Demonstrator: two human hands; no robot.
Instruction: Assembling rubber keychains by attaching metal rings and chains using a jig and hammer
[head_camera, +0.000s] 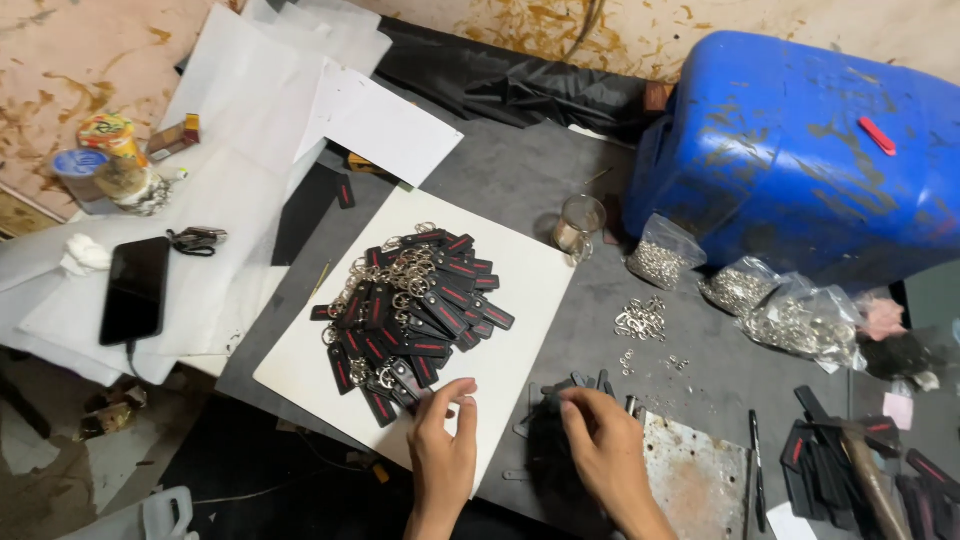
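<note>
My left hand (443, 441) rests on the near corner of a white board (310, 365), fingertips touching the nearest black key-ring tag at the edge of the pile of black tags with red stripes and metal rings (412, 305). My right hand (598, 440) lies just right of the board, fingers curled down onto a small cluster of black tags (568, 392) on the grey mat. Whether either hand actually grips a tag is hard to tell.
Loose metal rings (642, 318) and clear bags of rings (662, 256) lie in front of a blue drum (800, 140). A small glass (579, 226), a rusty metal plate (692, 475), a hammer (870, 470), more black tags (815, 450), a phone (135, 290) on white paper.
</note>
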